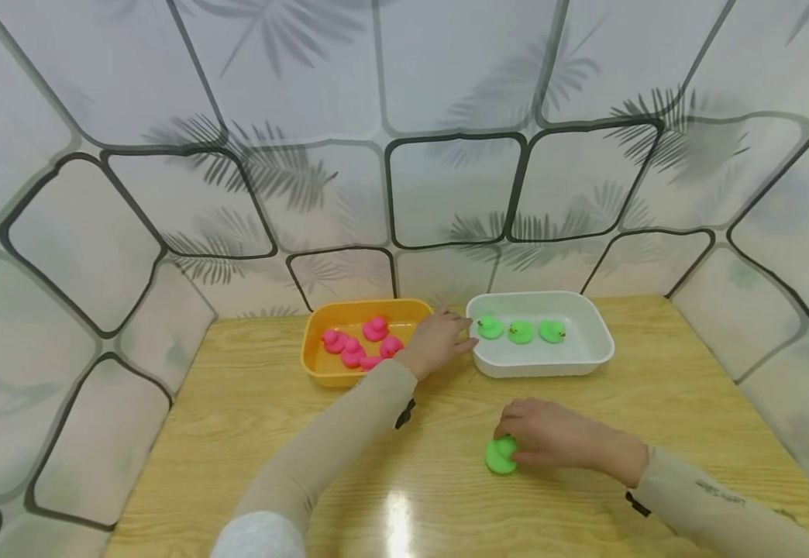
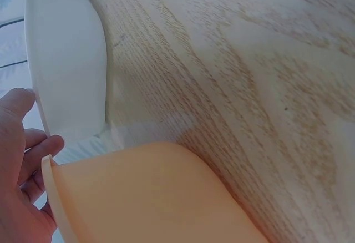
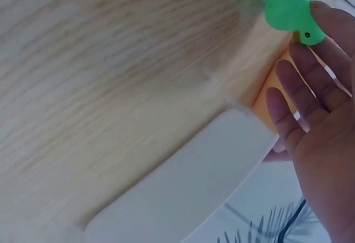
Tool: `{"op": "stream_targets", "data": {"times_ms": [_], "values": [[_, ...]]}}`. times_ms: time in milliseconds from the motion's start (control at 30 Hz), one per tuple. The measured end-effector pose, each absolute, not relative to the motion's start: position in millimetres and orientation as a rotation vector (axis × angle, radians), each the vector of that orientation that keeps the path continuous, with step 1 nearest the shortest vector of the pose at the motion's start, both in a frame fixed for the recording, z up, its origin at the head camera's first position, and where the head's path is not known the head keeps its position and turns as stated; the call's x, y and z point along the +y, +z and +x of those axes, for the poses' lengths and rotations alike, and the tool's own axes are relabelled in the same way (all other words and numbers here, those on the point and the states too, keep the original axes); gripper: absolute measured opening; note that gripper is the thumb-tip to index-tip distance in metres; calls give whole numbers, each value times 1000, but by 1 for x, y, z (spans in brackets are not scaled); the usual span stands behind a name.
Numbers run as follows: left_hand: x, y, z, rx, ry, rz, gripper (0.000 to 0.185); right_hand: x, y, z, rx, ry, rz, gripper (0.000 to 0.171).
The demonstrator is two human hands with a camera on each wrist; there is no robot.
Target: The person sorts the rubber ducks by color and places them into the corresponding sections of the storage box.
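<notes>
Sorting looks nearly done: 5 pink ducks (image 1: 363, 345) in the orange tub (image 1: 321, 372), 3 green ducks (image 1: 520, 332) in the white tub (image 1: 586, 353) at the tabletop's far edge. Right hand (image 1: 558, 434), fingers lightly curved, touching 1 last green duck (image 1: 500, 456) mid-tabletop. Left hand (image 1: 438, 339) relaxed, empty, between the tubs.

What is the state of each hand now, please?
Left hand: open, resting on the orange tub's rim, holding nothing.
Right hand: fingers on the green duck on the table; grip unclear.
</notes>
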State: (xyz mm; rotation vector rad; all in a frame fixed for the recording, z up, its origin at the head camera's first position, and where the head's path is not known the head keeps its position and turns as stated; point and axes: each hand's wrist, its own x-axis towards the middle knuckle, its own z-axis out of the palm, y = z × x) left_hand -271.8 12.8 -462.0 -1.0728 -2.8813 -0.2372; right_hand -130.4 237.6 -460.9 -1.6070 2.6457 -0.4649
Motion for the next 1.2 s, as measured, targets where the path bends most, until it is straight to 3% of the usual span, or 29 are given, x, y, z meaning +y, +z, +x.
{"op": "stream_targets", "data": {"times_ms": [900, 1200], "values": [[9, -463, -272, -2854, -225, -1111, 46, 274, -382, -213, 2938, -461, -1419, 21], [12, -462, -272, -2864, -244, -1111, 47, 280, -373, -240, 2895, -427, -1158, 17]]}}
